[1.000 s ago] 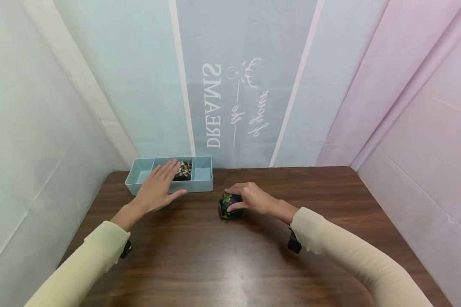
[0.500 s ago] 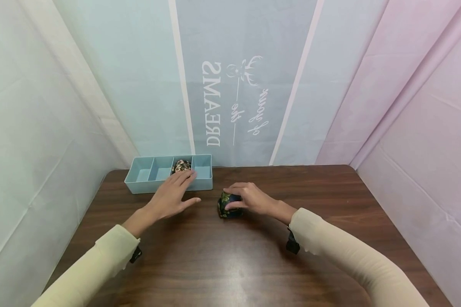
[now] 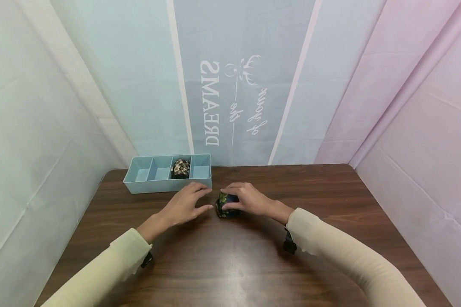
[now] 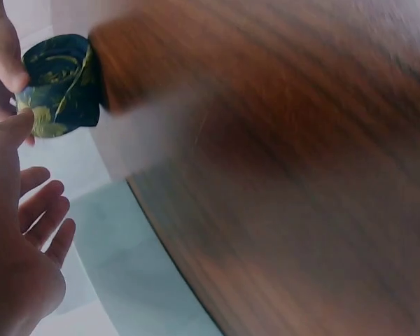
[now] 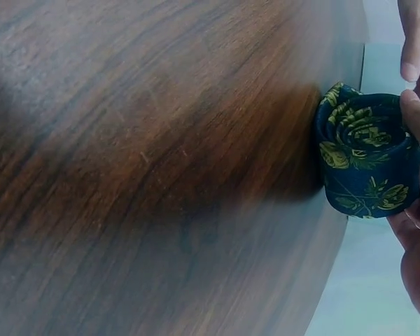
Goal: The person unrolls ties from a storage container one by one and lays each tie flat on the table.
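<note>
A rolled necktie, dark blue-green with yellow flowers, stands on the wooden table in the head view. My right hand grips it from the right, thumb on the near side and fingers over the far side. The coil of the rolled necktie shows clearly in the right wrist view. Just left of it, my left hand reaches in with thumb and fingers apart, holding nothing. In the left wrist view the left hand appears very near the necktie; contact is hard to judge.
A light blue divided box sits at the back left edge of the table. In its third compartment from the left lies a dark rolled cloth with pale flowers. Fabric curtains stand behind and at both sides.
My left hand has moved right and nearer, from over the box to beside the rolled necktie, uncovering the box's compartments. The right hand keeps its grip, almost unmoved.
</note>
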`<state>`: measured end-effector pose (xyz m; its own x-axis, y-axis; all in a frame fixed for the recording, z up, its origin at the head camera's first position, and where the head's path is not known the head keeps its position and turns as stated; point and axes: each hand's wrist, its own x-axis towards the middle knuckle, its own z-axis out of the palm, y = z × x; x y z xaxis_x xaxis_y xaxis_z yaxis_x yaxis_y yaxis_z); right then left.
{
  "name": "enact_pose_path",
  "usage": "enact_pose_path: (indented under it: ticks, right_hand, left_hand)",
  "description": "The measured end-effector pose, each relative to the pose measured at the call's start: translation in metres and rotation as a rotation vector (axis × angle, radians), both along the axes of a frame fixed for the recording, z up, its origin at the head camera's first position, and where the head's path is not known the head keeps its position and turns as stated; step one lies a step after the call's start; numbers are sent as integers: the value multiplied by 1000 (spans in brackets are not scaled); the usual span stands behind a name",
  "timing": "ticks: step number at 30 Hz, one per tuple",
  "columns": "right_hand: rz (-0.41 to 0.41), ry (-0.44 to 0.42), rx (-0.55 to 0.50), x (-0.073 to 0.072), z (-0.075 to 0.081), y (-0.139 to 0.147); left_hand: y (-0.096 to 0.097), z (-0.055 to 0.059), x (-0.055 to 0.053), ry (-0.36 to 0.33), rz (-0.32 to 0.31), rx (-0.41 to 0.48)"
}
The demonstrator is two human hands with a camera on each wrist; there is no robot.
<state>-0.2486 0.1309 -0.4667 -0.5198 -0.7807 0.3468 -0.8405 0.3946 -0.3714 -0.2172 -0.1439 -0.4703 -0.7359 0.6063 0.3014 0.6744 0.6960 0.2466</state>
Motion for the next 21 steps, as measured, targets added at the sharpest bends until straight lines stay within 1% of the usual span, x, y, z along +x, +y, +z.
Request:
enact_pose_path:
  ticks: [5,12,17,21]
  right_hand:
    - [-15,-22,19,2,2,-3]
    - [-15,-32,23,1,1,-7]
    - [-19,-39,21,0,-1,-7]
    - [-23,-33,17,0,-1,-7]
  left_hand:
    - [9,-7,3,-32,-1,29]
    - [19,-16,5,-86,6,56]
    - [24,-20,3,-72,30,56]
    - [27,-20,2,-63,34,64]
